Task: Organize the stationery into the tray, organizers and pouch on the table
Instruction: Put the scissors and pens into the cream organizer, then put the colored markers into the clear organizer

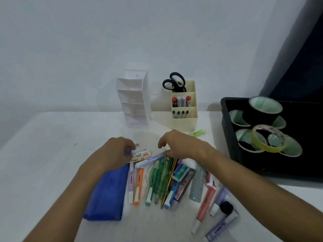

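Observation:
A blue mesh pouch (pixel 106 194) lies at the near left of the white table. My left hand (pixel 115 151) pinches the pouch's far end. My right hand (pixel 181 145) curls over one end of a lilac pen (pixel 148 159), which lies across a wooden ruler (pixel 139 158) at the top of a pile of loose stationery. That pile holds an orange highlighter (pixel 138 186), green pens (pixel 159 179), a pencil (pixel 170 180), a staple box (pixel 180 172), a clear ruler (pixel 198 184) and a pink highlighter (pixel 205 205). A small eraser (pixel 141 152) sits between my hands.
At the back stand a white tiered organizer (pixel 134 100) and a cream organizer (pixel 184 119) with black scissors (pixel 174 82) and markers. A green highlighter (pixel 199 132) lies beside it. A black tray (pixel 230 137) on the right holds several tape rolls (pixel 265 109).

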Demonstrator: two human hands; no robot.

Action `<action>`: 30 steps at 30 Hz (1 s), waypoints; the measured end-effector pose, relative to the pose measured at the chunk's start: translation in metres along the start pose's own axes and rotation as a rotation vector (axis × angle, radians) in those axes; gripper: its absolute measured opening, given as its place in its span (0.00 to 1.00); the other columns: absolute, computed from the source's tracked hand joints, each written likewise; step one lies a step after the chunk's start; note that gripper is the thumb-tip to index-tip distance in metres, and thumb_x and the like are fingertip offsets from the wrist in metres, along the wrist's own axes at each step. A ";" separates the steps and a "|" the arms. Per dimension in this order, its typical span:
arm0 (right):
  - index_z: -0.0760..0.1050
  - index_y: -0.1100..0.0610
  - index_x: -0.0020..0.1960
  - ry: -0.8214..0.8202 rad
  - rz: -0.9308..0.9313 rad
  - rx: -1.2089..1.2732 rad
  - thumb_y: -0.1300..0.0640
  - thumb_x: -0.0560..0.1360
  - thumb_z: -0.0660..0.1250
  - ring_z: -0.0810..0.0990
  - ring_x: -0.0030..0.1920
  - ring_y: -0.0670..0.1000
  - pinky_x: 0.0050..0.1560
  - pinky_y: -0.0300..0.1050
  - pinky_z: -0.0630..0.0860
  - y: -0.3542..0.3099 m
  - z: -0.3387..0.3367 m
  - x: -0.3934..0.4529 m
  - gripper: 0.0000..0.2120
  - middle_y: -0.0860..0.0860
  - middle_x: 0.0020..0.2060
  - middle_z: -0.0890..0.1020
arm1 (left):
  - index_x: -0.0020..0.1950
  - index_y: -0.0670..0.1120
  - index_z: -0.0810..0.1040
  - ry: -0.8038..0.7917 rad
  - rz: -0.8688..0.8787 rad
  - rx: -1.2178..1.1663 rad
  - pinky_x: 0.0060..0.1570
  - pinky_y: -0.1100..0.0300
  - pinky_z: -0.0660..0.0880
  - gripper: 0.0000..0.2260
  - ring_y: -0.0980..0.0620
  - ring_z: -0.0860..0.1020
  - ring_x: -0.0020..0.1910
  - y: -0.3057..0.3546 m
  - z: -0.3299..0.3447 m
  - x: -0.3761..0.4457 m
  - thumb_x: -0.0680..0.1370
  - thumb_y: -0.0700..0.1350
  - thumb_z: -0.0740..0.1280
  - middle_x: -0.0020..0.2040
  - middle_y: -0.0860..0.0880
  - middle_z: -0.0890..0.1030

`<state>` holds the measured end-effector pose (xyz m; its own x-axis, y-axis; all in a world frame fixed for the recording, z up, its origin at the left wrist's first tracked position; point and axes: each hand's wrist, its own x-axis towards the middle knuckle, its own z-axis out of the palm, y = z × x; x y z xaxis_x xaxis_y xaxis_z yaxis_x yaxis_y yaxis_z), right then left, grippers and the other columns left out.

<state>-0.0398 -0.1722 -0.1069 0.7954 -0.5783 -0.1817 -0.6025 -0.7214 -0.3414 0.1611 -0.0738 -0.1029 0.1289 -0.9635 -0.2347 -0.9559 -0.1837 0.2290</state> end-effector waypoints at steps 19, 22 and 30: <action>0.82 0.57 0.53 0.124 0.029 0.477 0.55 0.76 0.68 0.80 0.35 0.43 0.38 0.38 0.78 0.002 -0.013 -0.012 0.09 0.48 0.38 0.83 | 0.52 0.58 0.80 0.309 0.029 -0.421 0.37 0.76 0.68 0.06 0.62 0.79 0.40 -0.014 -0.012 -0.038 0.78 0.49 0.66 0.40 0.58 0.82; 0.80 0.58 0.51 0.166 0.081 0.720 0.57 0.75 0.68 0.82 0.37 0.48 0.41 0.43 0.82 -0.003 -0.014 -0.015 0.07 0.56 0.39 0.84 | 0.48 0.59 0.80 0.372 -0.006 -0.554 0.39 0.69 0.72 0.05 0.60 0.80 0.37 -0.012 -0.018 -0.042 0.77 0.48 0.67 0.35 0.57 0.82; 0.72 0.61 0.48 0.220 0.278 1.256 0.62 0.77 0.61 0.82 0.40 0.57 0.49 0.55 0.81 -0.012 -0.004 -0.006 0.03 0.59 0.41 0.80 | 0.48 0.50 0.82 0.492 -0.185 -0.992 0.41 0.54 0.82 0.06 0.47 0.82 0.35 0.000 0.001 -0.045 0.78 0.40 0.67 0.33 0.45 0.83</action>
<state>-0.0375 -0.1619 -0.0983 0.5553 -0.7857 -0.2725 -0.1756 0.2095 -0.9619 0.1554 -0.0301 -0.0932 0.5470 -0.8371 0.0051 -0.3062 -0.1944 0.9319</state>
